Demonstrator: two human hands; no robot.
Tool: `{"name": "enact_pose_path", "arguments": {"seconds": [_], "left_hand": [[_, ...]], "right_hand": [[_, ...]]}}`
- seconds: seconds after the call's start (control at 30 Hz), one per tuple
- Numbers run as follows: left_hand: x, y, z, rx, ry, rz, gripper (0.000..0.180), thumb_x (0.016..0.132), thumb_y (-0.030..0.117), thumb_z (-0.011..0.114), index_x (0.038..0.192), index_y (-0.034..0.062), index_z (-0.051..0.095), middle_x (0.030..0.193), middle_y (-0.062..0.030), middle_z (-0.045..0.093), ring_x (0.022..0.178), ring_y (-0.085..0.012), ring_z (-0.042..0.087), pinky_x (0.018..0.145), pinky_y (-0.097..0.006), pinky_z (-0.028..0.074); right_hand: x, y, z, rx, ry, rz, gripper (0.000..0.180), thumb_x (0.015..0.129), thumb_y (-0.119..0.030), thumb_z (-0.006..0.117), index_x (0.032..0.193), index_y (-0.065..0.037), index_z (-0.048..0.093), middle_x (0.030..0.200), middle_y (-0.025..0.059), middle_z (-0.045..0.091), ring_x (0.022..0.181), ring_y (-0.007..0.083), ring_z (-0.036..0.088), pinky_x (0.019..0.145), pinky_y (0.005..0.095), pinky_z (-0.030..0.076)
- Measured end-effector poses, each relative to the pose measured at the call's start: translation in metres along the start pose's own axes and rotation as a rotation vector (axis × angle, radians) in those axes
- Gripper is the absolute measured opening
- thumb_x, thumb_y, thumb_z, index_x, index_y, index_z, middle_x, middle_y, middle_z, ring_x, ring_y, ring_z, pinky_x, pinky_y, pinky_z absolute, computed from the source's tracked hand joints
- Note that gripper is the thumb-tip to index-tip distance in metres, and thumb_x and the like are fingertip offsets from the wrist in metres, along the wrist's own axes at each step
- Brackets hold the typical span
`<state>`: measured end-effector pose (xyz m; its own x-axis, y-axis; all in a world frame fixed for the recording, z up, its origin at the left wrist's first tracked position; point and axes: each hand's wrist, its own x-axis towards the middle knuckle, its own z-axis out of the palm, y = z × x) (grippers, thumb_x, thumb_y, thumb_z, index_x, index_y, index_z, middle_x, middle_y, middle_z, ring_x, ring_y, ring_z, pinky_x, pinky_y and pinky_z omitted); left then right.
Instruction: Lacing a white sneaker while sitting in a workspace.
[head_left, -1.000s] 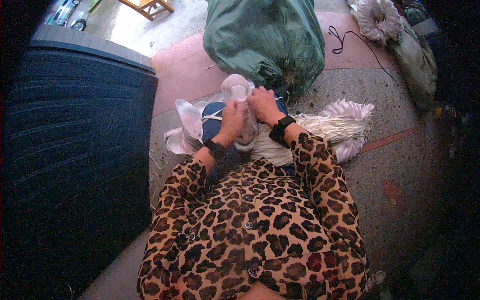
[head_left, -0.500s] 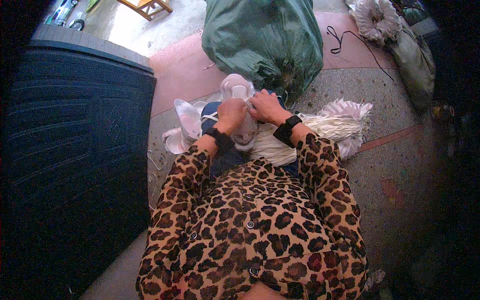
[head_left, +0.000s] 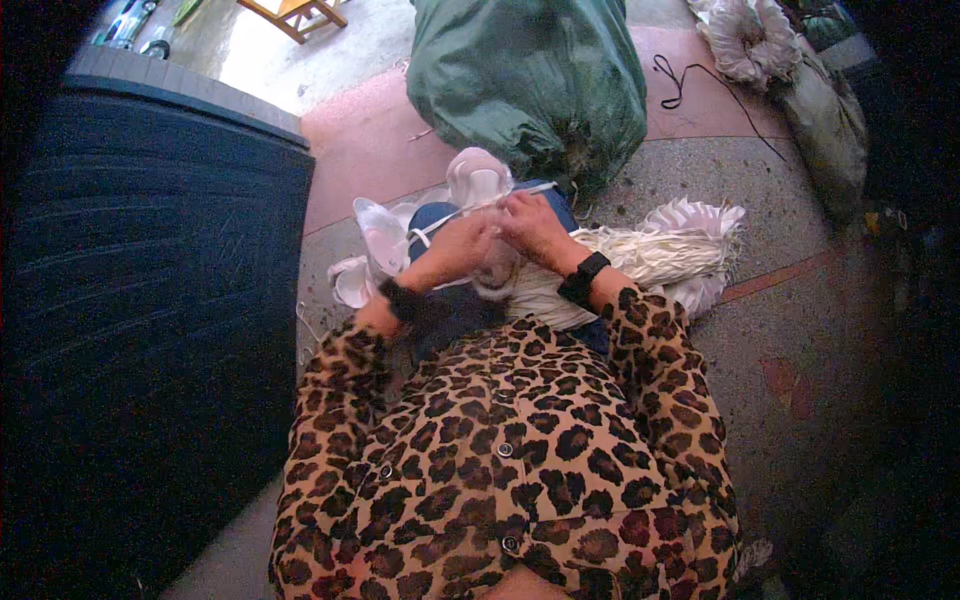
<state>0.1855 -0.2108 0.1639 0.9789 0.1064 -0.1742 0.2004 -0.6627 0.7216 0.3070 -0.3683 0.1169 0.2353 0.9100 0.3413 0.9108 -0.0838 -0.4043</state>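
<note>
Both my hands are closed, close together, over a stack of pale white, curved, cupped pieces [head_left: 480, 177] on my lap. A flat white cord [head_left: 536, 189] stretches across the stack beside my fingers. My left hand [head_left: 460, 250] pinches at the stack's middle, where the cord runs in; a cord end shows left of it. My right hand [head_left: 536, 228] has its fingers bent onto the same spot. The exact grip is partly hidden and blurred. Beside my left knee lie more white cupped pieces [head_left: 380, 235]. A bundle of cream cords [head_left: 650, 252] lies across my lap to the right.
A large green sack [head_left: 525, 85] stands just ahead. A dark blue panelled door [head_left: 160, 220] is on the left. A filled sack [head_left: 825, 125] with a ruffled white bundle [head_left: 750, 40] lies far right, near a black cord [head_left: 725, 85]. A wooden stool [head_left: 295, 15] stands at the back.
My left forearm has swung outward to the left, and my hands now lie flatter over the stack. The white cord shows more fully, stretched up to the right.
</note>
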Motion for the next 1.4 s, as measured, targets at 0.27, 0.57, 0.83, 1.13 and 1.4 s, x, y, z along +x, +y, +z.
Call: {"name": "enact_pose_path", "arguments": {"seconds": [0.27, 0.57, 0.83, 1.13, 1.4], "left_hand": [[-0.029, -0.066, -0.031, -0.547, 0.034, -0.306, 0.036, 0.100, 0.018, 0.047, 0.131, 0.0032, 0.040, 0.079, -0.0057, 0.064, 0.064, -0.0118, 0.059, 0.058, -0.025, 0.049], [0.003, -0.079, 0.021, -0.557, 0.055, -0.436, 0.023, 0.094, 0.023, 0.058, 0.088, 0.0022, 0.064, 0.073, -0.0038, 0.066, 0.063, -0.0120, 0.063, 0.054, -0.027, 0.047], [0.018, -0.056, 0.011, 0.055, 0.214, -0.353, 0.034, 0.088, 0.032, 0.053, 0.090, 0.0030, 0.070, 0.092, -0.0231, 0.067, 0.089, -0.0409, 0.064, 0.078, -0.048, 0.051], [0.024, -0.049, 0.004, 0.360, 0.104, -0.252, 0.026, 0.088, 0.028, 0.054, 0.090, 0.0070, 0.069, 0.090, -0.0188, 0.068, 0.085, -0.0401, 0.065, 0.074, -0.052, 0.051], [0.030, -0.044, 0.016, 0.526, 0.277, -0.040, 0.013, 0.080, 0.014, 0.059, 0.077, 0.0075, 0.070, 0.078, -0.0148, 0.068, 0.077, -0.0335, 0.069, 0.064, -0.046, 0.054]], "right_hand": [[0.022, -0.068, 0.009, 0.434, -0.425, 0.095, 0.018, 0.087, -0.014, 0.056, 0.103, -0.012, 0.064, 0.087, 0.0171, 0.068, 0.082, 0.0352, 0.068, 0.069, 0.0469, 0.052], [0.049, 0.030, 0.026, 0.111, -0.325, 0.237, 0.019, 0.092, -0.024, 0.054, 0.097, -0.006, 0.054, 0.086, 0.0226, 0.065, 0.083, 0.0420, 0.064, 0.071, 0.0534, 0.049], [0.041, 0.035, 0.044, 0.245, -0.223, 0.407, 0.027, 0.092, -0.030, 0.052, 0.096, -0.003, 0.055, 0.092, 0.0259, 0.064, 0.087, 0.0468, 0.061, 0.074, 0.0545, 0.048], [0.045, 0.028, 0.039, 0.274, -0.244, 0.432, 0.031, 0.094, -0.032, 0.050, 0.097, -0.002, 0.055, 0.095, 0.0264, 0.063, 0.089, 0.0476, 0.060, 0.075, 0.0545, 0.047], [0.043, 0.031, 0.034, 0.669, -0.098, 0.677, 0.039, 0.096, -0.035, 0.047, 0.085, 0.000, 0.060, 0.073, 0.0174, 0.063, 0.068, 0.0325, 0.063, 0.064, 0.0438, 0.049]]}}
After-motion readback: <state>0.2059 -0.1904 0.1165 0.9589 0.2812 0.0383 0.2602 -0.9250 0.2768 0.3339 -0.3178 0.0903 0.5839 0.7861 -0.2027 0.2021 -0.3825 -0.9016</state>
